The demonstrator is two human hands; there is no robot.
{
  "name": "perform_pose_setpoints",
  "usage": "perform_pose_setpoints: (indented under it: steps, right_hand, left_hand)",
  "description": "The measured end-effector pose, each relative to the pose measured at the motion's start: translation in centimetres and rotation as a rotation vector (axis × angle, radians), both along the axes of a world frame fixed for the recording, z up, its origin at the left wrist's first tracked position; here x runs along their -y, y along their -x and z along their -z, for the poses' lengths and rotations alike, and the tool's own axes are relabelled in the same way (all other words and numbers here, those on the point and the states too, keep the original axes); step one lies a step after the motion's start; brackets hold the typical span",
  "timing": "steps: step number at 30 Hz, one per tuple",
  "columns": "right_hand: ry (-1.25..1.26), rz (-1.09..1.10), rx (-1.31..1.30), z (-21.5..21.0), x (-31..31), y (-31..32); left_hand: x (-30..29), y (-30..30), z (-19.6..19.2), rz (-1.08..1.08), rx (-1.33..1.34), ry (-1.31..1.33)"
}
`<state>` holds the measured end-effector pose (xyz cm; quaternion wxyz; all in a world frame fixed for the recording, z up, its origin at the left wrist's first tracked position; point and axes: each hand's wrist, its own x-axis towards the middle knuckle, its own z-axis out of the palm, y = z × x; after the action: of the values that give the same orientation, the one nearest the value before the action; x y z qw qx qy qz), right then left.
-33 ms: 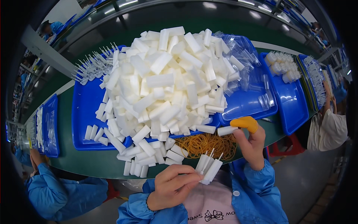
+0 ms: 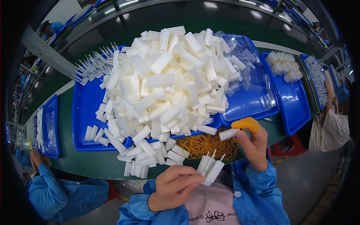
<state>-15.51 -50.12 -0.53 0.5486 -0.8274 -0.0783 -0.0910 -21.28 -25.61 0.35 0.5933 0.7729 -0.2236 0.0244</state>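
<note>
Head view: I see the left hand (image 2: 170,190), fingers (image 2: 183,171) pinching a foam bundle (image 2: 214,171); the right hand (image 2: 255,146) pinches one foam piece (image 2: 228,134) near rubber bands (image 2: 200,145).

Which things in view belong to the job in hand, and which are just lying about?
In the job:
white foam cylinder, right hand;
white foam pieces with thin white rods, left hand;
probably the white foam heap.

Apparently aside:
blue plastic tray, far left;
red plastic seat, right.
</note>
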Motion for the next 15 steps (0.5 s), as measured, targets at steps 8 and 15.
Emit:
perform_pose_setpoints:
  steps: [8, 15]
  right_hand:
    - [-0.480, -0.165, -0.327, -0.99, 0.21, 0.73]
    - [-0.533, -0.207, -0.376, -1.37, 0.00, 0.73]
  left_hand:
    - [0.66, -0.34, -0.24, 0.031, 0.249, -0.102]
    - [0.73, -0.17, 0.13, -0.001, 0.443, -0.223]
